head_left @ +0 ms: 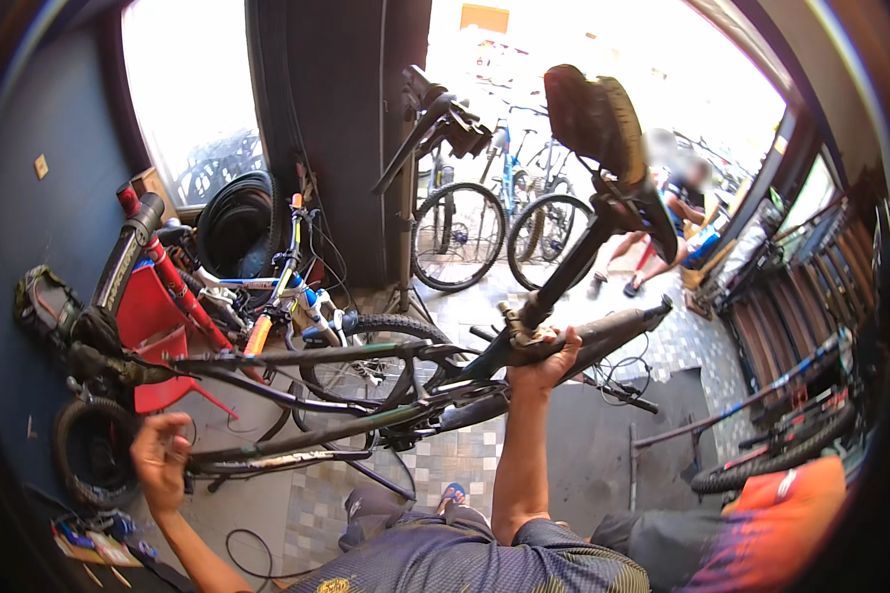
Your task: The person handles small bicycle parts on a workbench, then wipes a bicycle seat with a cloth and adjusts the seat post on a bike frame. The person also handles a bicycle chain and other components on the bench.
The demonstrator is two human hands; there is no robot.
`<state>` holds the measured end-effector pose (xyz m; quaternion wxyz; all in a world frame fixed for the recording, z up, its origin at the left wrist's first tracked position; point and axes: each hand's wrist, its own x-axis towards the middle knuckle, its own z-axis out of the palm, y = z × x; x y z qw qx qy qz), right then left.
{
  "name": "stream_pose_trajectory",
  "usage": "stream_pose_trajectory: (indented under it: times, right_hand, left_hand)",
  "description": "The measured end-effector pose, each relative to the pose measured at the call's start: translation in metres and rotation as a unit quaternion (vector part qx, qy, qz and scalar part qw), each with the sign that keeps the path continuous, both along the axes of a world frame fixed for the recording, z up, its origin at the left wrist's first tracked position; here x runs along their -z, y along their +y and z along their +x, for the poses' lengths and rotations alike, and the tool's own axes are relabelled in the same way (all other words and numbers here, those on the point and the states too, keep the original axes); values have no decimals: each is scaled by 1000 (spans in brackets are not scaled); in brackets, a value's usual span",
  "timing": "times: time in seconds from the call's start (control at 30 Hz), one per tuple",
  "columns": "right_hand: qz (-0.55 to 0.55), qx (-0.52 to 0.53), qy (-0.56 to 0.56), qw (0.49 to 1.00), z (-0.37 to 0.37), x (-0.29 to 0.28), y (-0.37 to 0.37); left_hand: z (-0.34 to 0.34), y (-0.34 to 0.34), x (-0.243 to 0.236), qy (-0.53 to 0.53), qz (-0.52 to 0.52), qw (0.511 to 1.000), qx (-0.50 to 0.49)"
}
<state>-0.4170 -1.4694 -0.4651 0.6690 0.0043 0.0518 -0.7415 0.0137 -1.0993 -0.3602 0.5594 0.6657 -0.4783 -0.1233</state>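
A dark bicycle frame (603, 336) without wheels hangs across in front of me, its rear end to the left. My right hand (546, 364) is wrapped around it where the seat tube meets the top tube, just below the seatpost (569, 267). On that post a worn black saddle (595, 124) stands tilted up. Near the frame's rear tips, my left hand (161, 460) is raised with its fingers loosely bent and apart; nothing shows in it, and it looks just clear of the tubes.
A repair stand clamp (450, 124) rises beyond the frame. Left are a red chair (158, 356), bike parts and tyres (237, 227). Parked bicycles (460, 237) and a seated person (684, 203) are farther off. Someone in orange and purple (781, 524) is close at right.
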Motion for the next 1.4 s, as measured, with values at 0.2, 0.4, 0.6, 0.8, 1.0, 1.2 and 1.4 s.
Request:
stream_pose_trajectory:
  times: [0.2, 0.4, 0.6, 0.8, 1.0, 1.2, 1.4]
  right_hand:
    - [75, 8, -29, 997, -43, 10, -95]
    - [79, -21, -70, 994, -44, 17, -182]
    - [3, -58, -137, 989, 2, 21, -256]
    - [27, -44, -128, 990, 30, 14, -297]
    - [-25, -58, -124, 990, 25, 15, -328]
    - [-33, -74, -73, 994, -8, 21, -365]
    - [-27, -72, -106, 991, -38, 28, -399]
  left_hand:
    - [-55, -50, -48, -181, -240, 953, -41]
    - [-93, -128, -62, -216, -314, 924, 25]
    - [-151, -266, -92, -183, -238, 945, 132]
    - [-142, -500, -126, -325, -121, 933, 97]
    - [-69, -687, -140, -57, 46, 997, 35]
    - [-65, -780, -133, 40, 90, 995, 16]
    - [-68, -834, -129, 215, 173, 947, 165]
